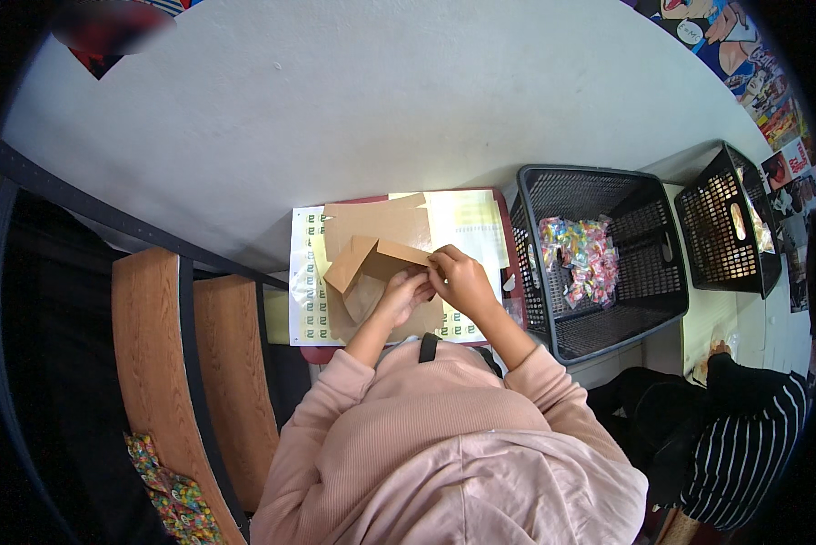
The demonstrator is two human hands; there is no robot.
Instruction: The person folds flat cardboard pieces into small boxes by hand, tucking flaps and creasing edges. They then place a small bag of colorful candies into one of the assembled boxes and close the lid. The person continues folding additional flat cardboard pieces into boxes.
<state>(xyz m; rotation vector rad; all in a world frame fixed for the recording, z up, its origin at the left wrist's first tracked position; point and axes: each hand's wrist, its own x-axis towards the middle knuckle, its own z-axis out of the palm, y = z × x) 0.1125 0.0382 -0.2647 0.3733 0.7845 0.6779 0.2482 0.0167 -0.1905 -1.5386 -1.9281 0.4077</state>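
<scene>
A brown cardboard box (403,252), partly folded with its flaps standing up, is in front of me on the table. At its right corner, the fingers of my right hand (462,277) pinch the cardboard edge. My left hand (406,295) is bent in at the near right side of the box, close to the right fingertips, and its fingers close on the cardboard there. Beneath the box lies a flat brown cardboard sheet (385,221), over white and yellow printed sheets (467,227).
To the right stands a black plastic crate (599,333) with colourful wrapped sweets (581,259); another black crate (717,245) is beyond it. A person in a striped top (744,445) sits at lower right. Wooden shelves (154,336) flank the left, one bearing a sweets bag (176,495).
</scene>
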